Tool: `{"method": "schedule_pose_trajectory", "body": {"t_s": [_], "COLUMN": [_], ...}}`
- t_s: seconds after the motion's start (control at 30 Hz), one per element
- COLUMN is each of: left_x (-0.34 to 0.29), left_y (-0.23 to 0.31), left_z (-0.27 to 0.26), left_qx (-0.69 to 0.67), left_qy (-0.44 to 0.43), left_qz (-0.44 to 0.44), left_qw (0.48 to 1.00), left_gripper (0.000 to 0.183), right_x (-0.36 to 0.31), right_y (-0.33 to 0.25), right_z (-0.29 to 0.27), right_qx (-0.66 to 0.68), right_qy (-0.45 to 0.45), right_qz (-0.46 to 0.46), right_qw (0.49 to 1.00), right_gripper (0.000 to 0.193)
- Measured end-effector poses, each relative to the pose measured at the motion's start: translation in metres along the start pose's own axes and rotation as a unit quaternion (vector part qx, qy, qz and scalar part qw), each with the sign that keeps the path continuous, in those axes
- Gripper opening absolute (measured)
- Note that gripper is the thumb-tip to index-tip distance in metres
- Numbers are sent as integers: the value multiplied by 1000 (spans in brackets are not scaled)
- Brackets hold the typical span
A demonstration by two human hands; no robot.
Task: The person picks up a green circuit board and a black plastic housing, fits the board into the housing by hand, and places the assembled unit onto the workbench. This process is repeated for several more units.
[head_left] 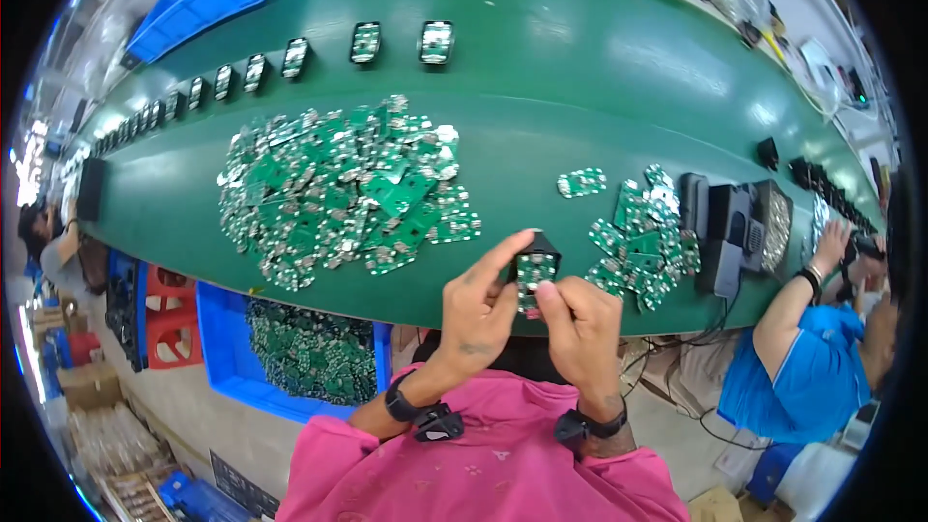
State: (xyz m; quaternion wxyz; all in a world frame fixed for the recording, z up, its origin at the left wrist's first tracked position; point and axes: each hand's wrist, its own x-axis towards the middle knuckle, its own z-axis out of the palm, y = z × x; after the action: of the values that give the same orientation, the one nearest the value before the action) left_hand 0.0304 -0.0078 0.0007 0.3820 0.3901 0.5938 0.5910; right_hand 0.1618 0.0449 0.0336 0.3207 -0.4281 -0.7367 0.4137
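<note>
Over the table's near edge, my left hand [476,314] grips a small black housing [547,243] with its thumb and index finger. A green circuit board [535,276] shows in the housing's open face. My right hand [581,327] is closed at the board's right side, its thumb pressed on the board. To the left lies a large heap of loose circuit boards [338,193]. A smaller heap of boards [642,242] is close to my right hand, with a single board [582,183] just beyond it.
A row of black housings with boards [365,43] runs along the far left of the green table [541,126]. Grey and black devices [725,237] stand at right. A blue bin [222,382] of boards sits below the table. A co-worker in blue [802,367] works at right.
</note>
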Motion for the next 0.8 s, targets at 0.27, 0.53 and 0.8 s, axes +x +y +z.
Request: {"method": "schedule_pose_trajectory", "body": {"t_s": [0.27, 0.53, 0.8], "left_x": [3, 1, 3], "left_y": [0, -6, -5], "left_z": [-10, -5, -3], "left_qx": [-169, -130, -108], "left_qy": [-96, -43, -66], "left_qz": [-55, -79, -110], "left_qw": [979, 987, 986], "left_gripper": [49, 35, 33], "right_x": [-3, -4, 0], "right_y": [15, 26, 14], "right_z": [4, 17, 10], "right_qx": [-111, -70, 74], "right_qy": [45, 33, -45], "right_qz": [-50, -27, 59], "right_qw": [992, 997, 995], "right_gripper": [33, 17, 43]}}
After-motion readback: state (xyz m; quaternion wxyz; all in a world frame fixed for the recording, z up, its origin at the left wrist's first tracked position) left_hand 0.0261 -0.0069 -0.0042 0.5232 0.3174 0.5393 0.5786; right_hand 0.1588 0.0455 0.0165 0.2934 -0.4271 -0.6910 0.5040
